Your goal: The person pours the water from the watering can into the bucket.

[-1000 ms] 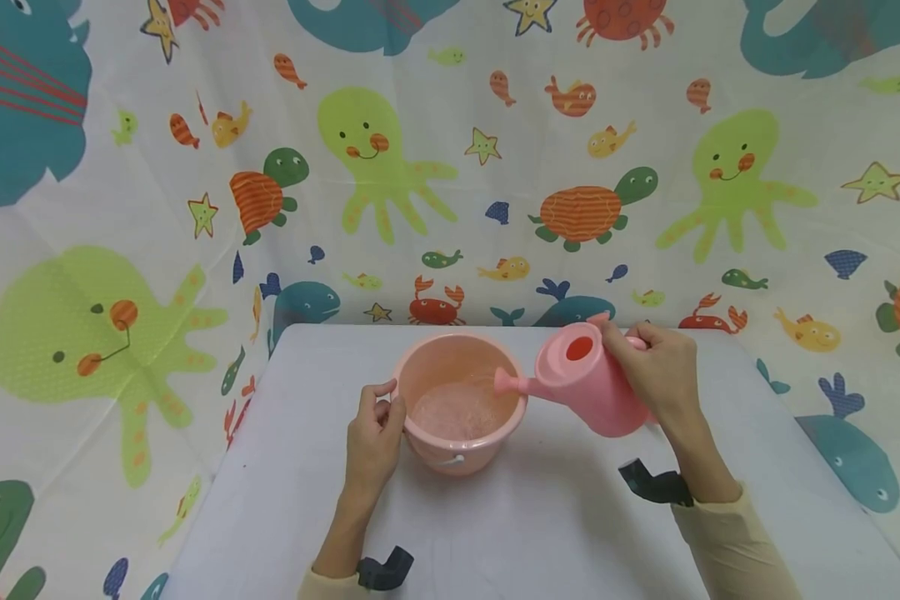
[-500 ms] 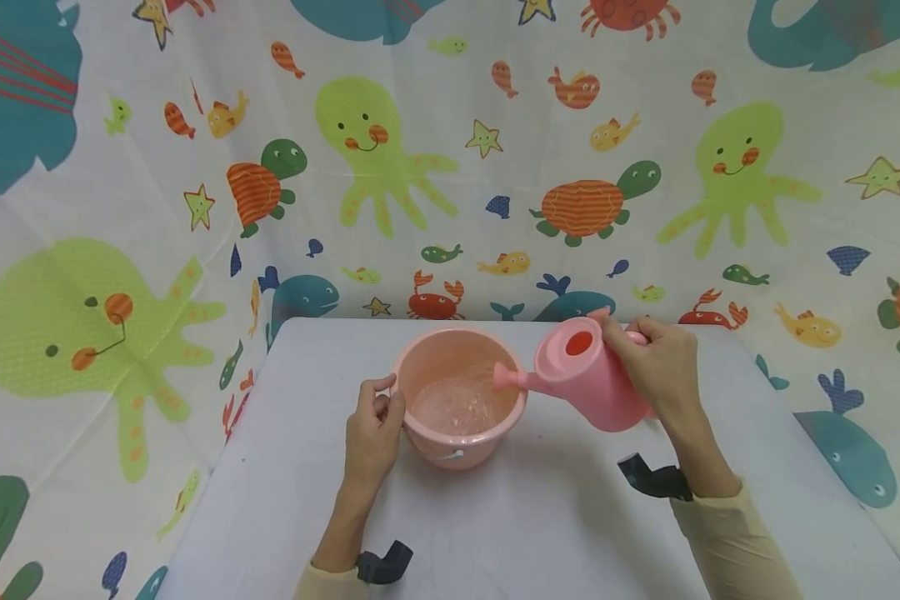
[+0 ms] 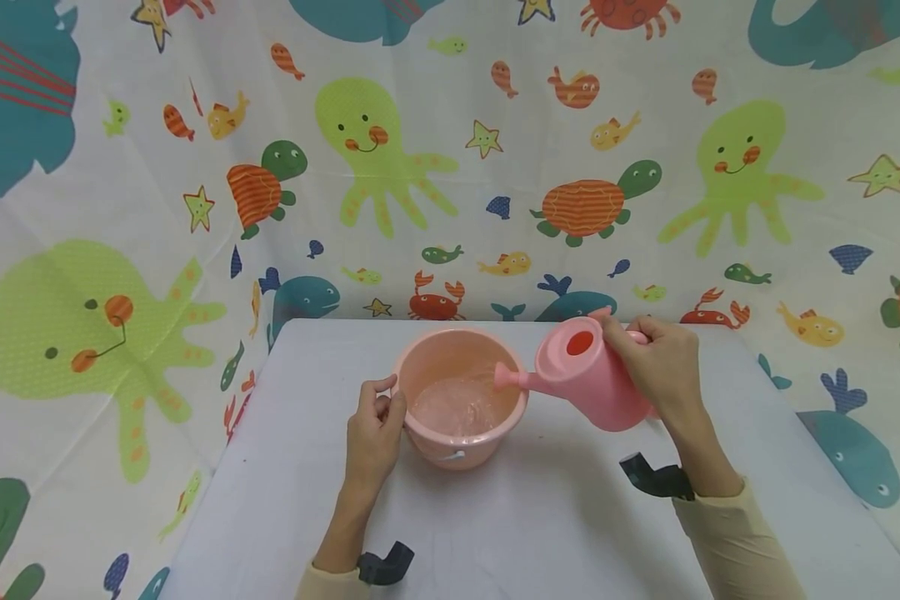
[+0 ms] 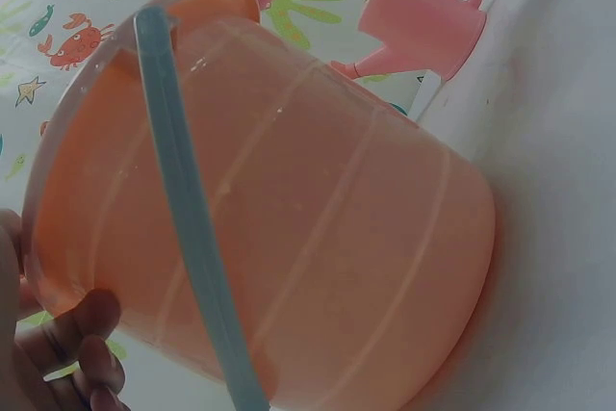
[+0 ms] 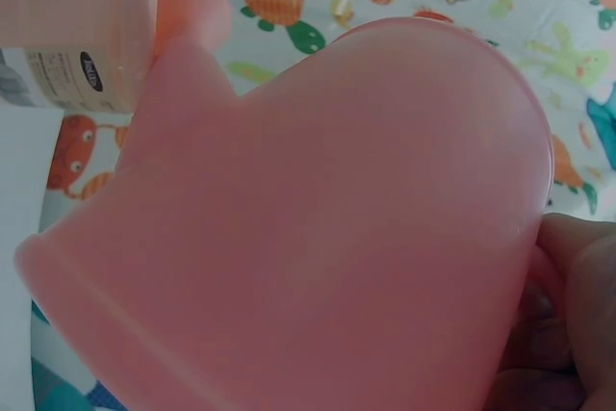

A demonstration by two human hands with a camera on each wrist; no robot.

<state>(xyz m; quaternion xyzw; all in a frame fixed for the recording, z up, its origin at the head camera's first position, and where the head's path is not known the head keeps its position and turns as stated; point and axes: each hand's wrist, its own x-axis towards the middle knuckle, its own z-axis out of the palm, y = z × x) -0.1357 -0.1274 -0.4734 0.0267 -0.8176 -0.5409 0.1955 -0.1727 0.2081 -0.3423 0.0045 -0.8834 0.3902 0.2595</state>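
- Change over the last second: very little. Watering can [image 3: 607,392] and bucket [image 3: 450,354] hold the same pose to each other; the ripples in the water [image 3: 457,408] differ, and the head view has shifted slightly. Reads as pouring under way, steady.
- Left hand [image 3: 375,429]: pinching the bucket's near-left rim; bucket upright on the desk [image 3: 450,533].
- Right hand [image 3: 660,362]: gripping the can's handle, can tilted, spout [image 3: 506,377] over the bucket's right rim.
- Can't tell if spout touches rim. Stream itself hard to make out; level left in the can not visible.
- Right-hand fingers partly hidden behind the can, dim in the right wrist view.
- Label [image 5: 72,79] on bucket: too small to read.
- Left wrist view also shows a second pink can [image 4: 419,12] beyond the bucket; can't place it in the head view.
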